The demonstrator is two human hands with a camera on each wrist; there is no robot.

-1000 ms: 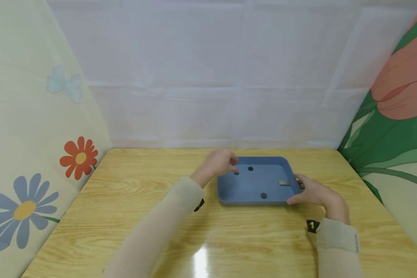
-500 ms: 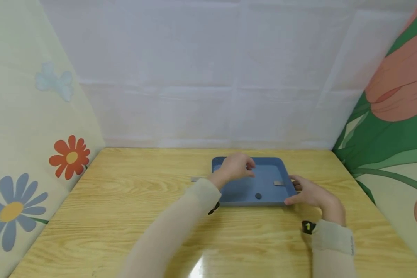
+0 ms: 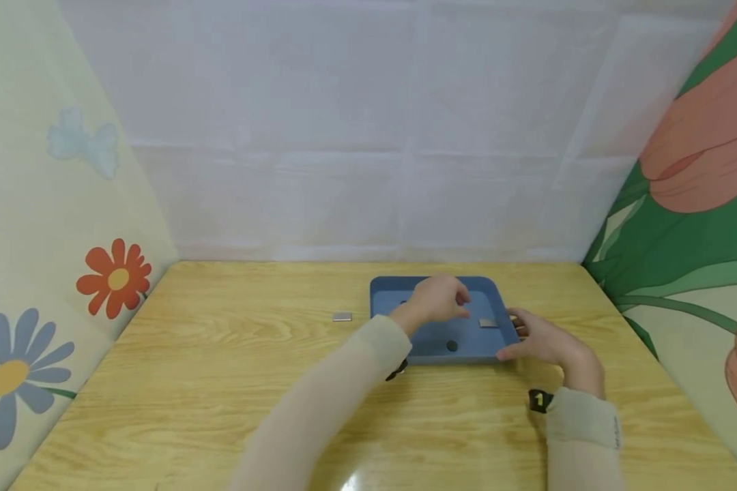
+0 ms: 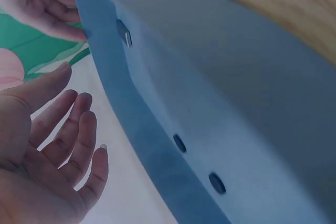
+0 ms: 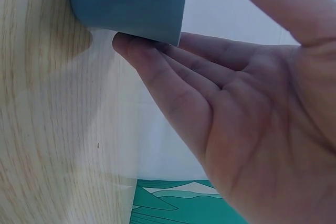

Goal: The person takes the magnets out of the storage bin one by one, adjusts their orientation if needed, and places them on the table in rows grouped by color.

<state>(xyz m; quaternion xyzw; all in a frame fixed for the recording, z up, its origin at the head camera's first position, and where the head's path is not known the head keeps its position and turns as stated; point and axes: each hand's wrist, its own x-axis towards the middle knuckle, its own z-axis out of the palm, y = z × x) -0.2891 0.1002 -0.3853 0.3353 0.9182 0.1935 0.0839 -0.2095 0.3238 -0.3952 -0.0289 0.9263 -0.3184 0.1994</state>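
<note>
Head view first, nearest things first: the right hand [image 3: 543, 343] lies on the glossy yellow wooden table [image 3: 221, 382] at the near right corner of the shallow blue plastic tray [image 3: 383, 290], its fingers straight and laid flat against the tray's outer wall, thumb along the near edge; the right wrist view confirms it, the fingertips [image 5: 131, 45] pressed to the rounded blue corner [image 5: 131, 3] with nothing clasped; so this hand steadies the tray and grips nothing; just beyond and to its left the left hand [image 3: 437, 301] hangs over the tray's middle, fingers loosely bent downward in the head view, and the left wrist view shows the palm [image 4: 47, 145] spread and relaxed, holding nothing; inside the tray, a small dark round disc [image 3: 451, 346] sits below the left hand toward the near wall, and a small flat silver rectangular plate [image 3: 487, 323] lies between the two hands, just right of the left fingertips and just left of the right fingers, its long axis running left to right; of the two, I judge the left hand the nearer from above, the right being outside the wall; further left of the left hand, well outside the tray on bare wood, lies a second small silver rectangular plate [image 3: 342, 316], also lengthwise left to right; further dark discs [image 4: 179, 142] show only from the left wrist.
</note>
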